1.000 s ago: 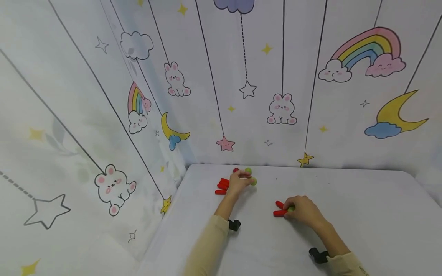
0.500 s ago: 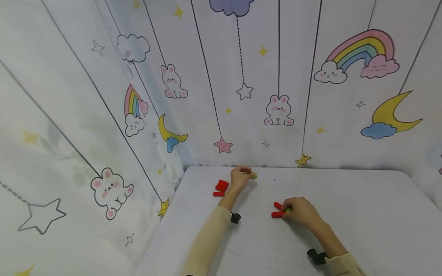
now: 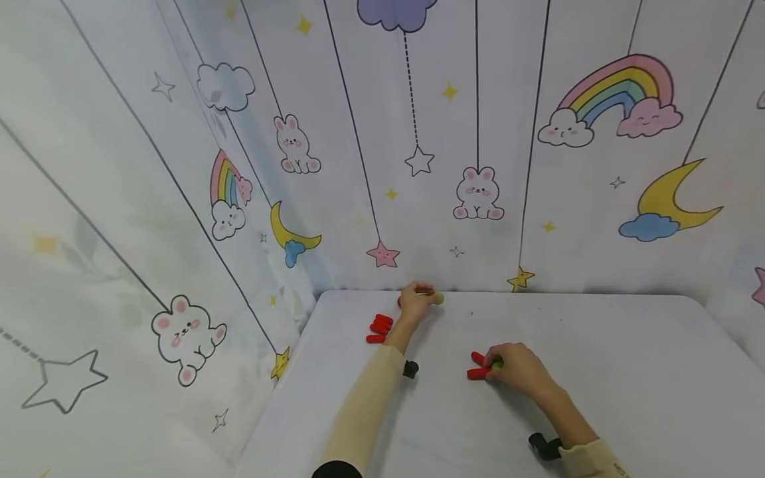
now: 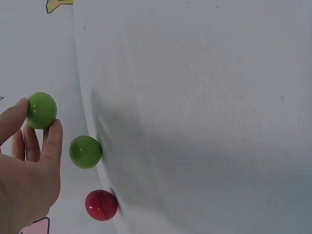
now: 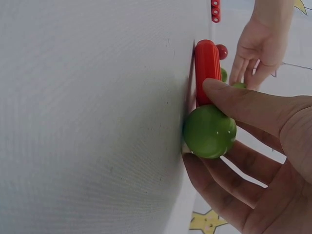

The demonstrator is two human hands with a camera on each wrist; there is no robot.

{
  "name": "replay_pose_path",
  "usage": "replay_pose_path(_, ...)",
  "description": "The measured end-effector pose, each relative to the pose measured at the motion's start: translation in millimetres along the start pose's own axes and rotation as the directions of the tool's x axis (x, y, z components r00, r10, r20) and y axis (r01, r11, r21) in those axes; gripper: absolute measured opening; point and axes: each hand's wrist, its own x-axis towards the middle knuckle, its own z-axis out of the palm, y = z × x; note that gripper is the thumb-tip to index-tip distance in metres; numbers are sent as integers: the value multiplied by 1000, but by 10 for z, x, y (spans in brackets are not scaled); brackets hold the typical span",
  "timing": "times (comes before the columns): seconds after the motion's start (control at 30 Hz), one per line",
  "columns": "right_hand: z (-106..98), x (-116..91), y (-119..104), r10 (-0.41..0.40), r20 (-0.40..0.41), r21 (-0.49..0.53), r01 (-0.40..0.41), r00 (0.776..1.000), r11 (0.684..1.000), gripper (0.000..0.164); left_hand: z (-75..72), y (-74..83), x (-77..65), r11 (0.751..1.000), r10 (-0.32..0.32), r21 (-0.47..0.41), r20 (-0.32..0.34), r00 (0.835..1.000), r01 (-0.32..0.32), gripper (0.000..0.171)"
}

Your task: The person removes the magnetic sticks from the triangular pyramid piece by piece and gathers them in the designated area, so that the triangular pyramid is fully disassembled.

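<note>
At the far left of the table my left hand [image 3: 415,305] pinches a green ball [image 4: 42,110] between thumb and fingers. In the left wrist view, another green ball [image 4: 85,152] and a red ball [image 4: 101,205] with a seam line rest on the tabletop beside that hand. My right hand [image 3: 521,372], nearer the middle, holds a green ball [image 5: 209,131] at the table surface between thumb and fingers. Its thumb overlaps a red ridged cylinder [image 5: 207,70] touching the ball. Two such red cylinders [image 3: 478,374] lie at this hand's fingertips in the head view, spread apart in a V.
Several red cylinders [image 3: 380,327] lie in a group left of my left forearm; their ends look hollow in the right wrist view. The white table [image 3: 597,372] ends at a curtain [image 3: 418,219] printed with bunnies, stars and rainbows. A black wrist device [image 3: 545,447] sits on the right wrist.
My left hand has moved toward the back edge of the table with its green ball. The right hand keeps its hold in place, while the head view has shifted slightly.
</note>
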Motion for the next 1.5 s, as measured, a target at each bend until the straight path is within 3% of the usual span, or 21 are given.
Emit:
replay_pose_path(0.27,17,22,-8,18,7,0,-18,1000,1000,20,77,-49,122,999,20,40,-37,999,-18,39)
replay_pose_path(0.6,33,26,9,24,3,-15,-24,1000,1000,21,162,-199,355,985,-19,171,31,999,14,41)
replay_pose_path(0.77,16,33,25,21,-2,-21,-21,1000,1000,21,222,-212,348,973,43,222,65,997,-57,39)
replay_pose_path(0.93,3,44,28,29,5,-5,-29,1000,1000,20,262,-193,297,946,126,290,91,988,-147,38)
replay_pose_path(1.27,22,32,19,44,13,-3,-44,999,999,21,329,-199,247,922,170,338,89,981,-190,36)
replay_pose_path(1.5,27,21,24,40,-1,1,-40,999,999,22,355,-240,250,899,274,328,100,956,-292,37)
